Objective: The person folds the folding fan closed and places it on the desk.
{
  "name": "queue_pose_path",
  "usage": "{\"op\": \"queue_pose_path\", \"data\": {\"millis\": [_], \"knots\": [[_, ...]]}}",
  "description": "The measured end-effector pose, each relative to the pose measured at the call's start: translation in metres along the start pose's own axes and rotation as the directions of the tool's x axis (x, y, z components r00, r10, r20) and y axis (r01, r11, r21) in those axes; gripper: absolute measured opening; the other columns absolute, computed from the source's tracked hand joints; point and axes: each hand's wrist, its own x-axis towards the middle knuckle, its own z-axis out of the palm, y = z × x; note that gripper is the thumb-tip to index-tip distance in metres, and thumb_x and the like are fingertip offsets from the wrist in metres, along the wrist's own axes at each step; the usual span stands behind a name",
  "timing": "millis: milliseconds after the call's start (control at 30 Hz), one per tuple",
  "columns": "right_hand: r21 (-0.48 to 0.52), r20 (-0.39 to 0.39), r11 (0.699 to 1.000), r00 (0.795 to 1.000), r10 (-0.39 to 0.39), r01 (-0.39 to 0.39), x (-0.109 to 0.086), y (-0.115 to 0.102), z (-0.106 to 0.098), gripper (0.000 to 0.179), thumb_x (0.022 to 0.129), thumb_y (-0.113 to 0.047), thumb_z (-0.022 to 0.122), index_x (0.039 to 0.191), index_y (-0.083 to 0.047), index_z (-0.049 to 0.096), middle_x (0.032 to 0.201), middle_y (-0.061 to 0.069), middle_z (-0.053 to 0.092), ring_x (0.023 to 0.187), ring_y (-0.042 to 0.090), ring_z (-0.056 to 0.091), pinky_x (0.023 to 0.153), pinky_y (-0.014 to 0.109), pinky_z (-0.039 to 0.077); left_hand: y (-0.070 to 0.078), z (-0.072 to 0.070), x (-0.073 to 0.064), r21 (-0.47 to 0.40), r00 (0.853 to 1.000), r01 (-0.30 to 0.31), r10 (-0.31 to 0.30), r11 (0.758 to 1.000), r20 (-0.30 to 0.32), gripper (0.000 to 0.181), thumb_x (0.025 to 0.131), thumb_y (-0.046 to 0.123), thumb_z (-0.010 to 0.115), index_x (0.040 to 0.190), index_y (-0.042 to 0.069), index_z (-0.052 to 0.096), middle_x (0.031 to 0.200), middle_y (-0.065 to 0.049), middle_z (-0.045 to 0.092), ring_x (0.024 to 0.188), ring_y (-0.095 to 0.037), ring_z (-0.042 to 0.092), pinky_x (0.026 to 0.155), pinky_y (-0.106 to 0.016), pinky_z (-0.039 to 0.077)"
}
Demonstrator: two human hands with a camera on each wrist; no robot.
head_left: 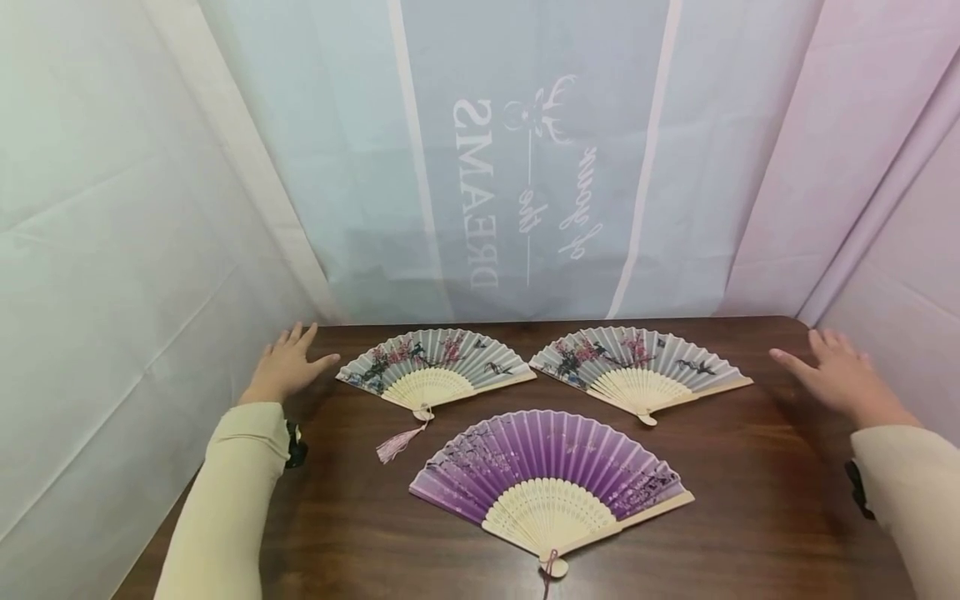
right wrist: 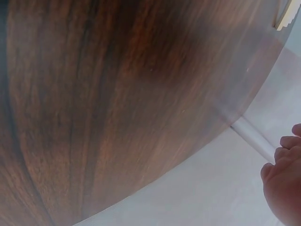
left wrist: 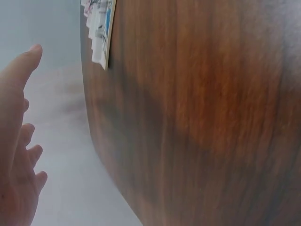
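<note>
Three spread folding fans lie on a dark wooden table (head_left: 345, 517). At the back left is a grey floral fan (head_left: 450, 358) with a pink tassel (head_left: 399, 443). A matching grey floral fan (head_left: 637, 358) lies at the back right, and a purple fan (head_left: 555, 467) is in front of both. My left hand (head_left: 283, 367), fingers spread, is left of the back-left fan and apart from it. To the right of the back-right fan, my right hand (head_left: 843, 379) is likewise spread and holds nothing. Each wrist view shows a fan's edge and part of the hand.
A pale blue curtain (head_left: 360, 167) with printed lettering hangs behind the table. White fabric walls (head_left: 97, 250) stand close on the left and right sides. Dark bands (head_left: 296, 446) are on both wrists.
</note>
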Motion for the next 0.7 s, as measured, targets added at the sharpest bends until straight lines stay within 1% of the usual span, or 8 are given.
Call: {"op": "queue_pose_path", "data": {"millis": [200, 267, 367, 500, 700], "knots": [[-0.009, -0.036, 1.0, 0.999, -0.027, 0.027, -0.002, -0.006, -0.002, 0.091, 0.106, -0.049, 0.031, 0.14, 0.032, 0.004, 0.142, 0.056, 0.003, 0.138, 0.067, 0.0, 0.11, 0.081, 0.007, 0.004, 0.005, 0.0, -0.006, 1.0, -0.027, 0.027, 1.0, -0.001, 0.097, 0.095, 0.07, 0.042, 0.158, 0.001, 0.013, 0.162, -0.033, 0.004, 0.147, -0.056, 0.005, 0.119, -0.074, 0.007], [-0.004, -0.047, 0.999, 0.998, -0.032, 0.031, -0.002, -0.007, -0.002, 0.09, 0.106, -0.048, 0.032, 0.139, 0.032, 0.005, 0.141, 0.057, 0.004, 0.137, 0.067, 0.002, 0.11, 0.081, 0.008, 0.006, 0.007, 0.0, 0.001, 1.0, -0.03, 0.03, 1.0, -0.004, 0.096, 0.096, 0.067, 0.043, 0.158, 0.001, 0.014, 0.161, -0.034, 0.005, 0.146, -0.057, 0.007, 0.119, -0.075, 0.008], [0.019, -0.041, 0.999, 0.999, -0.035, 0.036, -0.003, -0.008, -0.001, 0.09, 0.106, -0.048, 0.031, 0.139, 0.032, 0.004, 0.141, 0.057, 0.004, 0.137, 0.067, 0.002, 0.112, 0.08, 0.007, 0.008, 0.008, 0.0, 0.003, 0.999, -0.038, 0.038, 0.999, -0.014, 0.092, 0.098, 0.063, 0.046, 0.157, -0.001, 0.016, 0.16, -0.035, 0.008, 0.146, -0.057, 0.011, 0.118, -0.075, 0.01], [0.064, 0.012, 0.998, 1.0, -0.023, 0.022, -0.004, -0.01, -0.002, 0.09, 0.106, -0.049, 0.029, 0.14, 0.03, 0.001, 0.142, 0.056, 0.0, 0.137, 0.067, -0.001, 0.113, 0.078, 0.007, 0.012, 0.011, -0.001, -0.035, 0.999, -0.043, 0.043, 0.998, -0.019, 0.088, 0.099, 0.056, 0.05, 0.157, -0.001, 0.017, 0.16, -0.036, 0.009, 0.145, -0.056, 0.014, 0.119, -0.074, 0.011], [0.092, 0.098, 0.995, 0.995, 0.023, -0.032, -0.006, -0.016, -0.005, 0.092, 0.105, -0.055, 0.024, 0.144, 0.024, -0.003, 0.148, 0.048, -0.005, 0.136, 0.067, 0.002, 0.107, 0.081, 0.013, 0.019, 0.017, 0.003, -0.075, 0.999, -0.048, 0.047, 0.996, -0.015, 0.085, 0.099, 0.052, 0.053, 0.157, 0.001, 0.017, 0.16, -0.035, 0.009, 0.145, -0.056, 0.016, 0.121, -0.071, 0.012]]}}
